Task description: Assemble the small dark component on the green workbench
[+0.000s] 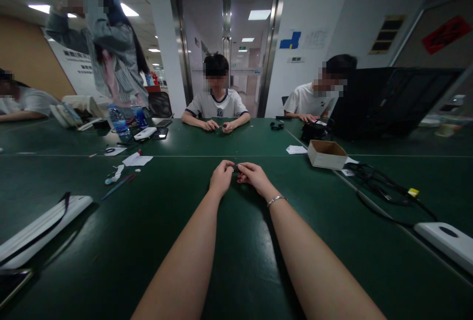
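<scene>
– Both hands meet at the middle of the green tabletop [236, 261], don't they?
– Yes. The left hand [220, 178] and the right hand [255, 176] come together fingertip to fingertip, and a small dark piece [235, 168] sits pinched between them, just above the surface. It is too small to say what it is.
– So the fingers are closed on it?
– Narrow, on both sides. The left fingers [227, 166] curl in from one end and the right fingers [246, 167] from the other. A thin bracelet [277, 200] rides on the right wrist.
– How would you handle something that tiny?
– I'd judge the low position sensible: close over the tabletop, so a slip would not send it far. One hand should hold steady while the other does the fine work, with a light grip at the fingertips, not a squeeze.
– Anything nearby to mind?
– Little. The cardboard box [327, 154] and the black cables [380, 184] lie well apart to the right, paper scraps [137, 159] to the left. A person opposite [216, 103] has both hands together on the far side.
</scene>
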`<state>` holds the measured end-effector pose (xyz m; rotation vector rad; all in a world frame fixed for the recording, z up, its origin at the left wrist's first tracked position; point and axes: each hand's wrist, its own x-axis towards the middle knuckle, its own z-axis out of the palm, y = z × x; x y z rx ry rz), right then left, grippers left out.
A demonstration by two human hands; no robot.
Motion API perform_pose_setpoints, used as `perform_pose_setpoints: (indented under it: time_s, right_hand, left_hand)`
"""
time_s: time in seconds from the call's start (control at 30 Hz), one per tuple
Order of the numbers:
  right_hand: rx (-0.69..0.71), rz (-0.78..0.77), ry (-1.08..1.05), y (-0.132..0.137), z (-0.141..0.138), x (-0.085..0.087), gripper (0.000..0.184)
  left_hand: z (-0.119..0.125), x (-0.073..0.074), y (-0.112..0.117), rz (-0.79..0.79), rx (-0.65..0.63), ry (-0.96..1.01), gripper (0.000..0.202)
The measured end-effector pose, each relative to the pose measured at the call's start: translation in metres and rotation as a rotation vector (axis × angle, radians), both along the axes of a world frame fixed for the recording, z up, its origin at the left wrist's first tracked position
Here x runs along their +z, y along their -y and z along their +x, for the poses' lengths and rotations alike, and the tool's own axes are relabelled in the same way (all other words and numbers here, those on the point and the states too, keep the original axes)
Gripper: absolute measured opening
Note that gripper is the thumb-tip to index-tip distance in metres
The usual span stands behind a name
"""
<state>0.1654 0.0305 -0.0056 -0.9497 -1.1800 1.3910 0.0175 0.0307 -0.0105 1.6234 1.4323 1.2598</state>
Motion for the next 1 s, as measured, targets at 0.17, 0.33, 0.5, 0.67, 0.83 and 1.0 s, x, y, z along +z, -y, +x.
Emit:
perform_pose_setpoints:
  time_s: [0.17, 0.33, 0.5, 0.67, 0.83, 1.0]
  right_hand:
    - [-0.001, -0.008, -0.002, 0.0013, 0.0008, 0.0012, 0.02]
    - [-0.002, -0.007, -0.001, 0.0016, 0.0006, 0.0016, 0.019]
    - [-0.013, -0.015, -0.016, -0.0007, 0.0002, -0.0004, 0.017]
    - [-0.003, -0.011, -0.032, -0.0005, 0.0008, -0.0002, 0.016]
    - [0.001, -0.009, -0.024, 0.0016, 0.0016, 0.0015, 0.015]
    - [0.027, -0.002, -0.03, 0.0036, 0.0025, 0.0025, 0.015]
  left_hand:
    - [0.0003, -0.0004, -0.0008, -0.001, -0.004, 0.018, 0.02]
    - [-0.0003, -0.0017, -0.0021, 0.049, -0.005, 0.033, 0.021]
    - [-0.0002, 0.002, 0.0013, 0.086, 0.005, 0.076, 0.02]
    - [-0.0006, 0.0032, 0.0011, 0.072, -0.008, 0.127, 0.021]
    - [-0.0008, -0.0013, -0.0031, 0.051, -0.019, 0.137, 0.016]
    - [-0.0004, -0.0033, -0.0026, -0.002, -0.059, 0.088, 0.022]
